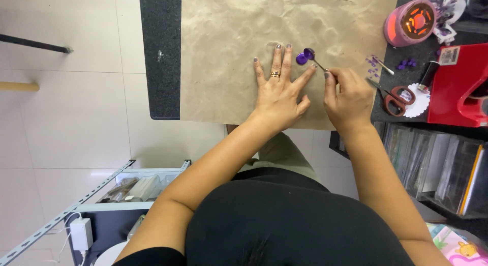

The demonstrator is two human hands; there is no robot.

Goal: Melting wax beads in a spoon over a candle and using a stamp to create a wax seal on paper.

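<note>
Everything here sits around the big crumpled sheet of brown kraft paper [229, 47] spread over the dark speckled bench [160, 52]. Left hand [278, 95] lies flat on the paper near its lower edge, fingers spread wide, gripping nothing, just pressing the sheet down; there's a ring on one finger. Right above the fingertips is a small round blob of purple wax [301, 58] on the paper. The bowl of a little metal spoon with purple inside [310, 53] is touching or just over that blob, hard to tell which. The spoon's thin handle runs down to the right hand [347, 95], which is curled up and pinching the handle end between thumb and fingers, just beside the left hand.

Off the paper's right edge: a few purple wax bits [406, 64] and a small stick with a purple tip [382, 64], red-handled scissors [395, 97], a pink round warmer glowing orange [410, 23] up by the paper's top right corner, and a red plastic tape dispenser [457, 88] furthest right.
</note>
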